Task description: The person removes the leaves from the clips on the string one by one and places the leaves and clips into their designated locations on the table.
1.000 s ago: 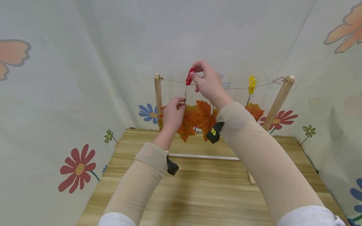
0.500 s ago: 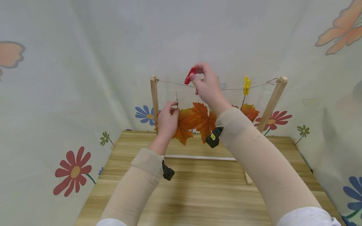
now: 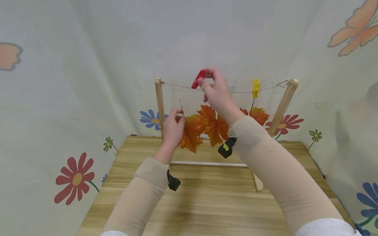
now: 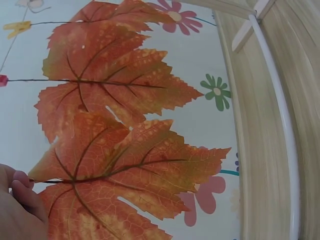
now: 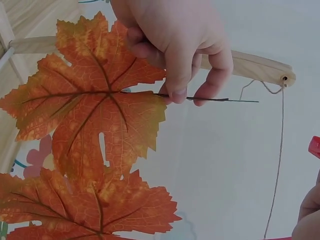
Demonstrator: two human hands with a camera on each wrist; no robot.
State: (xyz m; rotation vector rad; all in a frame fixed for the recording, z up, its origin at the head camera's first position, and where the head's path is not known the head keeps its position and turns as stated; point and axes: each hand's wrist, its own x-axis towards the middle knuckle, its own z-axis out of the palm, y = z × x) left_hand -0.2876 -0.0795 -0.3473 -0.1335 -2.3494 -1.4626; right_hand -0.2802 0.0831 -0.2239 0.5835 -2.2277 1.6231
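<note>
My left hand (image 3: 173,129) pinches the dark stem of an orange artificial maple leaf (image 5: 85,95) between thumb and fingers. The stem's thin tip points up, below the twine line (image 3: 178,86). My right hand (image 3: 218,90) holds a red clothespin (image 3: 198,79) tilted at the twine, up and to the right of the stem tip. A second maple leaf (image 4: 100,85) hangs beside the held one, its stem running to a pinkish-red clip (image 4: 3,80) at the left wrist view's edge. On the right, a yellow clothespin (image 3: 255,88) on the twine grips another leaf's stem (image 3: 252,106).
The twine is tied between a left wooden post (image 3: 159,105) and a right wooden post (image 3: 283,106). A white rod (image 3: 209,163) runs low across the stand on the wood-grain table (image 3: 206,203). Flower-printed cloth (image 3: 118,42) rises close behind.
The leaf stem was up at the red clothespin a second ago. My left hand has since lowered it to the left, leaving a gap; the clothespin tilts more in my right hand.
</note>
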